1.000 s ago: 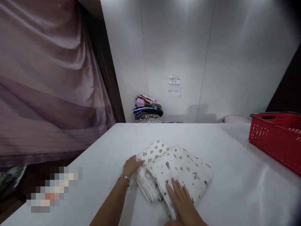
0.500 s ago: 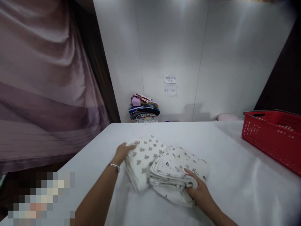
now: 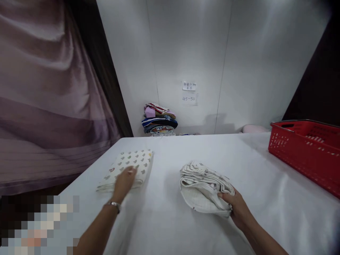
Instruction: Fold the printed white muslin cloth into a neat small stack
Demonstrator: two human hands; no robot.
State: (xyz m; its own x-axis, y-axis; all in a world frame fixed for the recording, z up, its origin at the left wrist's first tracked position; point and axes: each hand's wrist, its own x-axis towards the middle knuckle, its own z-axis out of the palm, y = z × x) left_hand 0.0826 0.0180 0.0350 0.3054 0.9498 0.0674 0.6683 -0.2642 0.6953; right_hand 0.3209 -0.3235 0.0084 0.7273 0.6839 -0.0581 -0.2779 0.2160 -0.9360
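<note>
Two folded white printed cloths lie on a white table (image 3: 164, 219). My left hand (image 3: 124, 182) rests flat, fingers stretched out, on the near edge of the left folded cloth (image 3: 127, 166), which lies flat near the table's left side. My right hand (image 3: 236, 207) grips the right corner of the second folded cloth (image 3: 203, 187), thumb on top and fingers under it, so its layered edges curl upward. A gap of bare table separates the two cloths.
A red plastic basket (image 3: 305, 152) stands at the table's right edge. A stack of folded coloured clothes (image 3: 159, 120) sits against the white wall beyond the table. A mauve curtain (image 3: 47, 88) hangs on the left. Paper notes (image 3: 189, 92) are stuck to the wall.
My left hand has slid its cloth away to the left, apart from the other one. My right hand went from lying flat on its cloth to gripping its edge and lifting it.
</note>
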